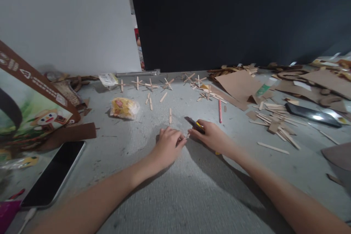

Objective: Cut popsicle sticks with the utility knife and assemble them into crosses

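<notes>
In the middle of the grey surface, my left hand (pixel 169 147) is closed, its thumb and finger pinching a small pale piece (pixel 187 136) too small to make out. My right hand (pixel 212 136) is wrapped round a black and yellow utility knife (pixel 196 126), whose dark tip points up and left. The fingertips of both hands are close together. A short wooden stick (pixel 170 116) lies just beyond my left hand. Farther back, several sticks are crossed into star shapes (pixel 151 85). A red patterned pen-like stick (pixel 220 111) lies beyond my right hand.
A yellow plastic-wrapped packet (pixel 124 108) sits back left. At the left are a phone (pixel 55 173) with a cable and a printed bag (pixel 35 106). On the right lie loose wooden sticks (pixel 273 148), brown cardboard (pixel 238 86), a glue tube (pixel 265 87) and a black object (pixel 312 114).
</notes>
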`<move>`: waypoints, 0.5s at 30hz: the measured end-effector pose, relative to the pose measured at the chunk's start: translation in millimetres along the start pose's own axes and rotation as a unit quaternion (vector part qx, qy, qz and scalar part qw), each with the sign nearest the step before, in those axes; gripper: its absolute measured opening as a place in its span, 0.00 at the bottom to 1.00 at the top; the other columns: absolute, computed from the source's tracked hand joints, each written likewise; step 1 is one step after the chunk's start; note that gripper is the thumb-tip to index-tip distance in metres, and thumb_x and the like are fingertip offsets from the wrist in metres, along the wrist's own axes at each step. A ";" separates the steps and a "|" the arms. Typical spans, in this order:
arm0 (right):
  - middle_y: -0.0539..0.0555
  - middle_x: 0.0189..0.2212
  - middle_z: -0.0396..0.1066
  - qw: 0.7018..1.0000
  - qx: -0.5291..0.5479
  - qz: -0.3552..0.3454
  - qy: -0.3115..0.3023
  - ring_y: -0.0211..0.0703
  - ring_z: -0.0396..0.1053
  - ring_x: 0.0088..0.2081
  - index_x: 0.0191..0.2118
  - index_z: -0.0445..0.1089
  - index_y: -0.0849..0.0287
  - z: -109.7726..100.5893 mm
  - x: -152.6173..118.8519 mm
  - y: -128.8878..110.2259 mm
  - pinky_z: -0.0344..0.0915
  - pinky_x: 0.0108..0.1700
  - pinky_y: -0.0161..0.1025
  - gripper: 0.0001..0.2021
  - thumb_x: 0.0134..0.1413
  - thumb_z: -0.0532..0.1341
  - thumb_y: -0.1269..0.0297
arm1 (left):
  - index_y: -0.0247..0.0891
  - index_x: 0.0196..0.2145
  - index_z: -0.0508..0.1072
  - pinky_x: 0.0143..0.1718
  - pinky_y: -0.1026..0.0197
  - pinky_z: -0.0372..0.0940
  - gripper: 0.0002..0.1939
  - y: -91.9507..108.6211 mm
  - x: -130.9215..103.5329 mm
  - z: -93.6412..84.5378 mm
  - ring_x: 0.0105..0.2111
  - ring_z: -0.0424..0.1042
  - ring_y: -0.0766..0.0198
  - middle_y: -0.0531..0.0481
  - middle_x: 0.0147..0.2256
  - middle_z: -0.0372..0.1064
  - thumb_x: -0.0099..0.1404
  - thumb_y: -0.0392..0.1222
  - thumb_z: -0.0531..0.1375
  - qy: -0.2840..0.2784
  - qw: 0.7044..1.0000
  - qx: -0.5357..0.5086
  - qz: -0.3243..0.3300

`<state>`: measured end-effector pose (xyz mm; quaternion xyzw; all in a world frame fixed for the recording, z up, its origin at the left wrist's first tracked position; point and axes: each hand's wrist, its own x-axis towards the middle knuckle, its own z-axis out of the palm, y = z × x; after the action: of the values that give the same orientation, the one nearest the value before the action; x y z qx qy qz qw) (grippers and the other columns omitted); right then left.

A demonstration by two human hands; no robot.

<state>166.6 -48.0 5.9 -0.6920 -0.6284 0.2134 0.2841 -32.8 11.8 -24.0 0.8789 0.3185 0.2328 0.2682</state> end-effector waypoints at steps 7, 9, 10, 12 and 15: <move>0.47 0.21 0.63 0.997 -0.045 0.033 0.052 0.43 0.61 0.24 0.32 0.58 0.51 -9.5 4.0 13.6 0.51 0.30 0.37 0.16 0.67 0.53 0.46 | 0.40 0.24 0.71 0.50 0.46 0.59 0.22 0.8 -1.8 -7.1 0.39 0.68 0.51 0.46 0.26 0.71 0.77 0.43 0.53 -0.060 0.996 0.050 0.049; 0.47 0.20 0.62 0.997 -0.061 0.024 0.050 0.42 0.60 0.23 0.31 0.57 0.51 -10.4 3.8 14.6 0.50 0.29 0.37 0.16 0.67 0.53 0.47 | 0.40 0.27 0.73 0.52 0.46 0.60 0.23 1.1 -1.2 -9.3 0.42 0.68 0.51 0.46 0.29 0.72 0.79 0.46 0.49 -0.067 0.995 0.058 0.045; 0.47 0.20 0.61 0.997 -0.063 0.016 0.048 0.42 0.59 0.23 0.31 0.57 0.52 -10.6 3.3 14.5 0.49 0.29 0.37 0.17 0.67 0.54 0.47 | 0.39 0.29 0.73 0.53 0.45 0.60 0.25 1.0 -0.6 -10.1 0.43 0.68 0.51 0.46 0.30 0.72 0.80 0.48 0.47 -0.067 0.995 0.060 0.035; 0.47 0.21 0.63 0.998 -0.047 -0.012 0.034 0.42 0.59 0.23 0.33 0.62 0.53 -10.8 1.6 12.8 0.51 0.29 0.37 0.16 0.65 0.56 0.46 | 0.39 0.29 0.71 0.53 0.46 0.61 0.27 0.3 0.8 -10.9 0.44 0.67 0.51 0.46 0.31 0.71 0.81 0.49 0.43 -0.060 0.997 0.048 0.017; 0.47 0.25 0.67 0.998 0.025 -0.054 0.003 0.41 0.62 0.26 0.42 0.68 0.54 -11.2 -1.5 7.6 0.55 0.31 0.37 0.17 0.62 0.61 0.45 | 0.41 0.28 0.66 0.51 0.48 0.62 0.26 -1.4 2.9 -11.3 0.42 0.67 0.53 0.47 0.30 0.67 0.81 0.49 0.42 -0.050 0.998 -0.014 0.023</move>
<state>179.4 -51.3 9.1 -0.6505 -0.6583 0.2114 0.3145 -38.0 18.4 -15.7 0.8926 0.2810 0.1994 0.2909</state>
